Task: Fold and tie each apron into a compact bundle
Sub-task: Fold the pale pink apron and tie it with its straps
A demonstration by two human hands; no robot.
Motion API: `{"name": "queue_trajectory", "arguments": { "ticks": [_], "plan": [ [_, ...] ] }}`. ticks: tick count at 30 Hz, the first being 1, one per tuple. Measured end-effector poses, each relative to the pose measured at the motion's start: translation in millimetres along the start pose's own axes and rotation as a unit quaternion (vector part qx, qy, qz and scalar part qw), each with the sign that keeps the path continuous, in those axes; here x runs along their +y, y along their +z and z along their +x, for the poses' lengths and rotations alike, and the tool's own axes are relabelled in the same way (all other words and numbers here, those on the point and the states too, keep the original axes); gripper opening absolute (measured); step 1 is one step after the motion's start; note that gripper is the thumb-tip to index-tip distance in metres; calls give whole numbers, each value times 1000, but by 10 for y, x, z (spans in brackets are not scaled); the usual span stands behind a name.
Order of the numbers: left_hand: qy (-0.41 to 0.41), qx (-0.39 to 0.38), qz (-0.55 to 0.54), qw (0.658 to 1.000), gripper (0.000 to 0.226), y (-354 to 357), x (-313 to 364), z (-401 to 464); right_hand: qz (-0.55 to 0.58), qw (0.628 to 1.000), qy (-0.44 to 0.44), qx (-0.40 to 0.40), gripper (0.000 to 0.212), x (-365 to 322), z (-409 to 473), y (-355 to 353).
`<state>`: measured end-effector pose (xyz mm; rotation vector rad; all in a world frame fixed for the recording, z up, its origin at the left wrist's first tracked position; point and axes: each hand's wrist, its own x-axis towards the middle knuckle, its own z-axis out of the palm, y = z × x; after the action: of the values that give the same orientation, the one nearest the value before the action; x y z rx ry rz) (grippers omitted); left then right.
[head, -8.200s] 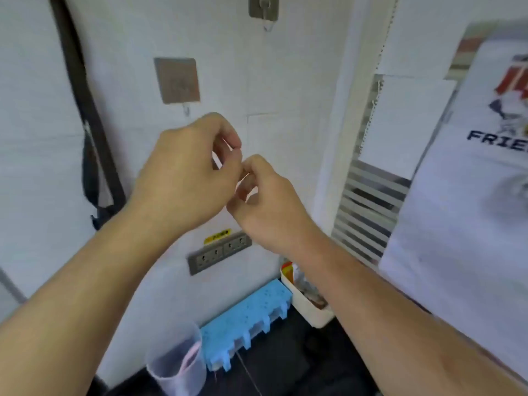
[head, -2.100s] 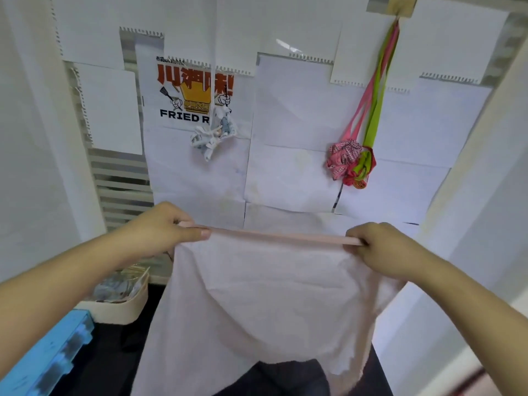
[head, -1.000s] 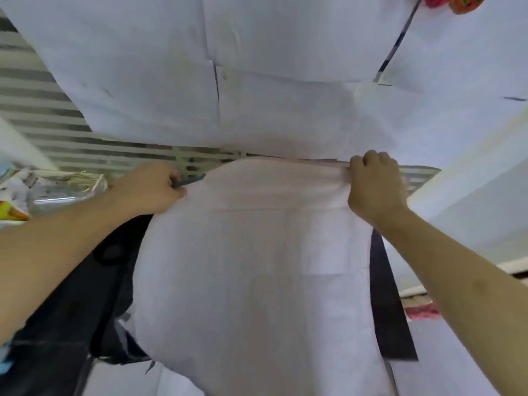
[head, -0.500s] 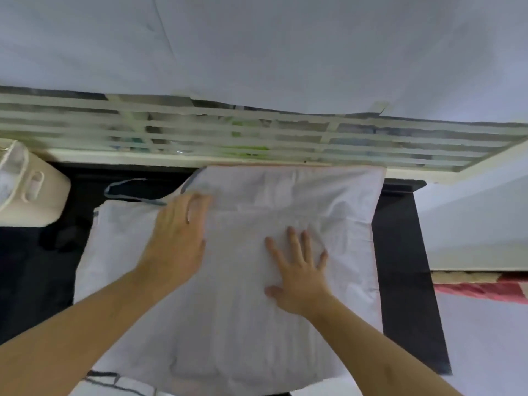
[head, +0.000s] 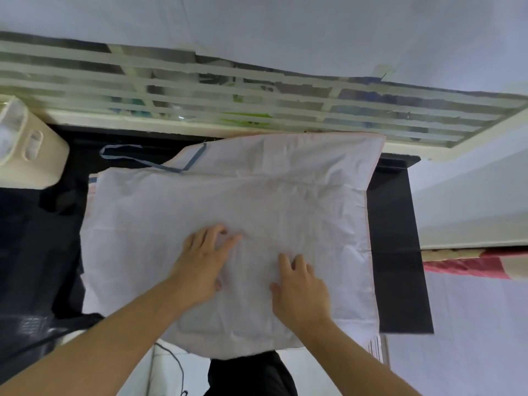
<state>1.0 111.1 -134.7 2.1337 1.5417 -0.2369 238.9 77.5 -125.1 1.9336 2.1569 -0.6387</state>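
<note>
Black tabletop (head: 397, 252) runs under a slatted window grille (head: 257, 104); cream container (head: 28, 150) at far left. White apron (head: 285, 195) lies spread flat on the tabletop, near edge hanging over the front. It covers most of the surface, creased, possibly doubled over once; layers hard to read. Blue strap (head: 137, 160) loops loose off the top-left corner, untied. Left hand (head: 203, 264) and right hand (head: 300, 287) both rest palm-down on the cloth near its middle, fingers extended, gripping nothing. Judgement: early stage. Apron laid out and smoothed only; folding down to a compact size and tying with the strap remain.
</note>
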Motion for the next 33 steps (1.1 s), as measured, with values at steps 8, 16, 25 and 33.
{"name": "queue_trajectory", "arguments": {
  "ticks": [8, 16, 25, 33],
  "plan": [
    [-39, -53, -18, 998, 89, 463, 640, -460, 216, 971, 100, 19, 56, 169, -441, 145],
    [-58, -63, -7, 996, 95, 469, 743, -515, 498, 697, 512, 54, 71, 982, -1203, 494],
    [-68, -108, -30, 991, 103, 434, 724, -597, 572, 711, 408, -4, 25, 1151, -1479, 252],
    [64, -59, -143, 986, 135, 63, 1376, -1064, 853, 450, 262, 27, 35, 876, -1529, -682]
  ]
}}
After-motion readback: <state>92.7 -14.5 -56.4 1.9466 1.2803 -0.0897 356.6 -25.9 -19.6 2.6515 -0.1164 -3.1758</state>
